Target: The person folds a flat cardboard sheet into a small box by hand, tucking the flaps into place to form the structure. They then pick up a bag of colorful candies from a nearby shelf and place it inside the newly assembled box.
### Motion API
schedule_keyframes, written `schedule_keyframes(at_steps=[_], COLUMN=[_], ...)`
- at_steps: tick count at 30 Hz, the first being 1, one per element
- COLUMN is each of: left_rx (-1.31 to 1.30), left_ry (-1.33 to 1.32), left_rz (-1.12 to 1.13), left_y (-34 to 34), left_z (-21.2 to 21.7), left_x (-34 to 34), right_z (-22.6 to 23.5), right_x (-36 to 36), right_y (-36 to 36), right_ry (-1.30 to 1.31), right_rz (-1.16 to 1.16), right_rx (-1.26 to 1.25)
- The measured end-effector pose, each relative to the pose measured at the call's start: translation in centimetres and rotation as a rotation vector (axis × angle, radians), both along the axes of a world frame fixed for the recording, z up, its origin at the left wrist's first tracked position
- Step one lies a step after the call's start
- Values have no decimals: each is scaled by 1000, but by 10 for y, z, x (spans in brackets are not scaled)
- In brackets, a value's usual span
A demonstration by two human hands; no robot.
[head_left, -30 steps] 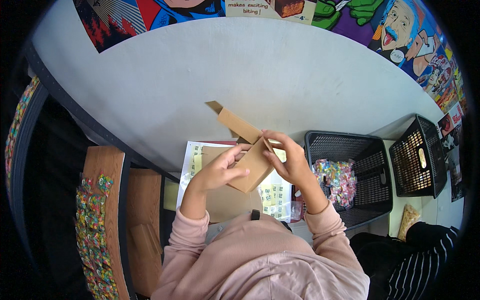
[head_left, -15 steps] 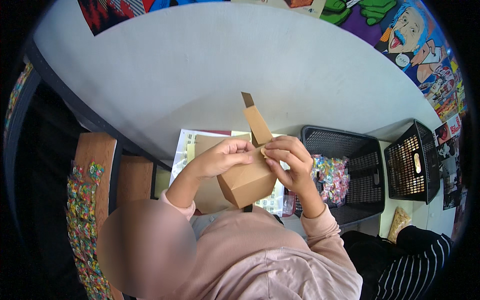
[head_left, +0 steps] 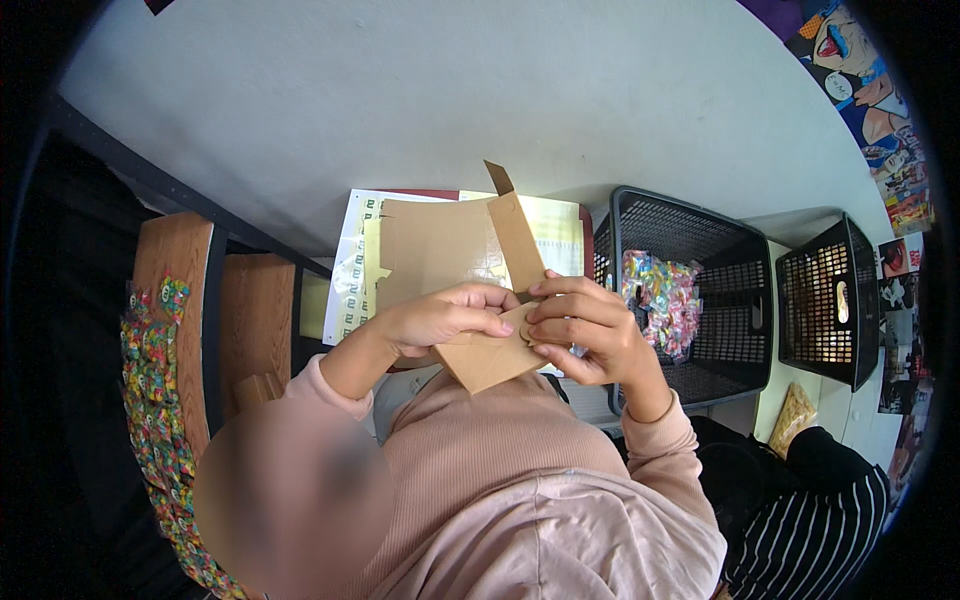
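Head cam, only view: brown cdbd box (head_left: 487, 364) is up in both hands, in front of the torso, w/ its long flap (head_left: 518, 242) sticking out toward the wall. L hand (head_left: 452, 318) grips the box, thumb on the top panel; R hand (head_left: 592, 328) has fingers closed on the edge by a rounded notch, thumb underneath or behind, can't tell exactly.

Change vs 1 s ago: flap leaned well to the L then, now points nearly straight away; both hands' fingers have come close together at the same edge, where the R hand was more spread. Prob. means the work is now on that edge, a fold or tuck; flap's still loose, so box isn't shut yet.

Flat cdbd sheet (head_left: 438, 238) lies beyond the hands, on label sheets (head_left: 353, 275). To the R: black basket (head_left: 690, 212) w/ wrapped sweets (head_left: 662, 305).
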State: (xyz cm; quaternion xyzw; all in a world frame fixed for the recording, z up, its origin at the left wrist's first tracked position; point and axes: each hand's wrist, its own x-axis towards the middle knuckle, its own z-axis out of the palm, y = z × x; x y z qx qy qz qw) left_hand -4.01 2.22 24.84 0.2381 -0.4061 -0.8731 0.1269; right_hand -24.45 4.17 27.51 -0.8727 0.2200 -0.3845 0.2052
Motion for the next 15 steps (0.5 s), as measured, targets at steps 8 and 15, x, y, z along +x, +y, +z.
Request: schedule_keyframes(at_steps=[8, 15], left_rx=[-30, -30], left_ry=[-20, -26], left_rz=[57, 81], left_y=[2, 2], left_z=[2, 2], left_x=[-1, 1], right_z=[8, 12], right_x=[-4, -1], right_y=[-6, -7], right_ry=[62, 90], right_rz=[64, 69], right_rx=[-15, -14])
